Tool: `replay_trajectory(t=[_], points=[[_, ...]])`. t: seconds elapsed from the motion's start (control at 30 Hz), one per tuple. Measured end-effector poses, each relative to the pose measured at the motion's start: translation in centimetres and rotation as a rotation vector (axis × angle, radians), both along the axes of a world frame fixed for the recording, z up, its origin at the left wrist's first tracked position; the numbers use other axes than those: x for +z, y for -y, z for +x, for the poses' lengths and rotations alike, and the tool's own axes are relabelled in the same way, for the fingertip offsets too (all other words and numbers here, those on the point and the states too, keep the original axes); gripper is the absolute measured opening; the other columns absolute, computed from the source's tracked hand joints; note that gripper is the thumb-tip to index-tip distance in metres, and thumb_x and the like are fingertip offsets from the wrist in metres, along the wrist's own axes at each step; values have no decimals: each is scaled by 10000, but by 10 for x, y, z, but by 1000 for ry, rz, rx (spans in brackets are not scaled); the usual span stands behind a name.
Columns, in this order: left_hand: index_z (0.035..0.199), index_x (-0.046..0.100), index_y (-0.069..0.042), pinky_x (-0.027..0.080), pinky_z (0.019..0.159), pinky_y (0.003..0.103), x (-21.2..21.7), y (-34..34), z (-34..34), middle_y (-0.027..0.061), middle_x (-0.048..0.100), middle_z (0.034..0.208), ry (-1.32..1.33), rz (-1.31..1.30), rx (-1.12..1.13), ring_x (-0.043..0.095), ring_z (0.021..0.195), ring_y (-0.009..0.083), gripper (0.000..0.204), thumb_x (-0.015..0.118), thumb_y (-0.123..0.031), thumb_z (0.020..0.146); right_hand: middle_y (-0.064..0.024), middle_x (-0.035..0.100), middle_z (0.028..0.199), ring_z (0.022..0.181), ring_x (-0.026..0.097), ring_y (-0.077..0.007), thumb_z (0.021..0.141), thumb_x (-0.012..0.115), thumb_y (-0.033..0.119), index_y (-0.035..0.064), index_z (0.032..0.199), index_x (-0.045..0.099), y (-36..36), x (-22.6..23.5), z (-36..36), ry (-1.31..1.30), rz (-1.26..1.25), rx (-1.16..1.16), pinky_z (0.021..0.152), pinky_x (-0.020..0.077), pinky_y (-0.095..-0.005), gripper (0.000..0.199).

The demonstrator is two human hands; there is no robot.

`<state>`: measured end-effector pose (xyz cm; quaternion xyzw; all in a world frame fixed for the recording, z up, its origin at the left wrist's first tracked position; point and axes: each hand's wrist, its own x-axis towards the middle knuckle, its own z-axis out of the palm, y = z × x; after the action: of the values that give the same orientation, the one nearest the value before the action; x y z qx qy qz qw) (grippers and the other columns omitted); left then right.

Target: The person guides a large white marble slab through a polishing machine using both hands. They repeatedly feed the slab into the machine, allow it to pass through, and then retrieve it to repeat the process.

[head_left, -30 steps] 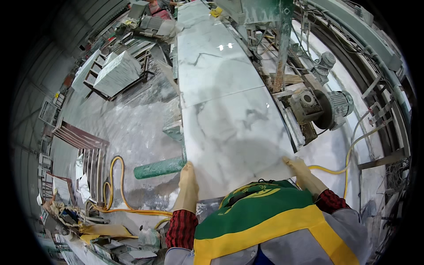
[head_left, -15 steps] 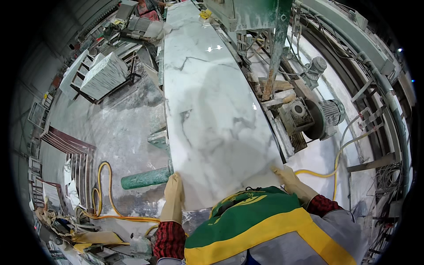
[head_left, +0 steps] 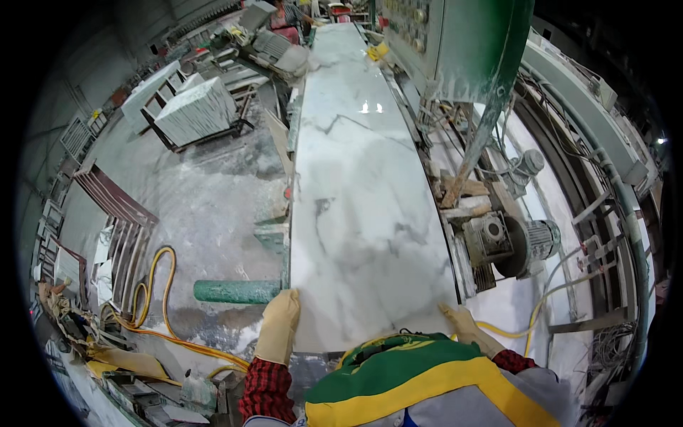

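Note:
A long, glossy white marble slab (head_left: 363, 235) with grey veins lies flat in front of me and runs away toward the far end. My left hand (head_left: 282, 317), in a cream rubber glove, holds the slab's left edge at the near corner; its fingertips are partly hidden. On the opposite edge, my right hand (head_left: 469, 329), gloved the same way, grips the near right corner with its thumb on the top face. My green and yellow apron (head_left: 409, 363) covers the middle of the near edge.
A green roller (head_left: 237, 291) juts out left beside my left hand. Motors (head_left: 523, 244) and a tall green cabinet (head_left: 473, 57) stand along the right side. Yellow hoses (head_left: 171, 320) lie on the left floor, near stacked stone blocks (head_left: 196, 110). Another person (head_left: 288, 18) is at the far end.
My view has tilted upward, showing more of the slab's far end and the person there. Both hands stay at the slab's near corners.

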<state>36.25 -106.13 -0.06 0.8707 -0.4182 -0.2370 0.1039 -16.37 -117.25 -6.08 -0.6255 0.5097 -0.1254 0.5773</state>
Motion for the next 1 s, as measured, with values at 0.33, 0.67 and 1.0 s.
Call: replay_trajectory(t=[0.33,0.67,1.0], points=[[1442,649,-7,617,854,446,-12,-69,11,197,810,1106,-792,-246,425,793,961,299,550,481,-460,1179,-264,738,1235,1150,716,-477,934,796,228,61,1410,698,-12,13,10,-133,-204,-325,982,590,-492,514],[1535,520,75,632,735,357,-34,-196,-10,236,739,1175,-1105,-377,771,713,842,208,582,451,-417,1232,-242,607,1550,1450,578,-413,1016,646,386,19,1460,639,-39,45,226,-262,-1072,933,1247,447,-505,576],[1632,496,-24,640,872,453,-58,-296,-23,197,751,1294,-1091,-329,733,737,983,285,684,506,-520,1162,-246,626,1550,1403,610,-427,1099,568,255,41,1466,620,-88,3,351,274,-1257,866,1213,474,-526,428]])
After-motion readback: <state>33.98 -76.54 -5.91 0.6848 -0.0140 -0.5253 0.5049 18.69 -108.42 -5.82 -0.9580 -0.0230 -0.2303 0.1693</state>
